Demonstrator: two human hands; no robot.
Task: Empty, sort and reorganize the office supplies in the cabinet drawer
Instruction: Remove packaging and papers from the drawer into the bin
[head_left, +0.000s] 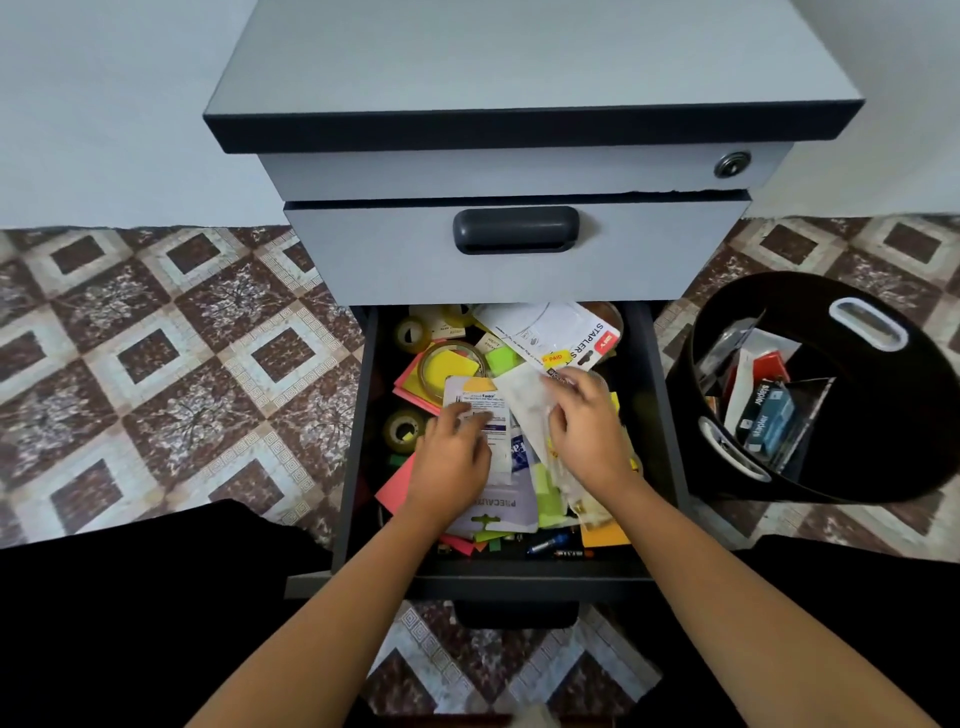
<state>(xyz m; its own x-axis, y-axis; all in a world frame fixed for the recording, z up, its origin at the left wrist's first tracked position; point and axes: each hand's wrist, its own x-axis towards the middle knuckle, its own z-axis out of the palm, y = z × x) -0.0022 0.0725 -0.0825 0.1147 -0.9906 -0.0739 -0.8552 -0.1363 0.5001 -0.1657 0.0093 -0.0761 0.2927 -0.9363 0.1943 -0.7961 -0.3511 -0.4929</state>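
Drawer (358, 441), the lowest of the grey cabinet (519, 67), stands pulled out toward the person, its long axis running from the cabinet front to the near edge. It is crammed with loose supplies. Both hands are inside it, close together but not touching. The left hand (454, 462) lies with bent fingers on a white card (480, 400) whose long axis runs front to back, yellow header toward the cabinet; whether it grips the card I cannot tell. The right hand (587, 431) pinches a pale plastic bag (524, 400), a long strip slanting from far left to near right beside the card. Sticky notes (415, 379) in pink, yellow and green lie beneath, with tape rolls (404, 431) along the left wall. A stapler pack (571, 332) lies tilted in the back right corner, and a pen (545, 544) lies crosswise by the front wall. On the patterned floor (156, 364) to the right sits a black bin (909, 415) holding boxes.
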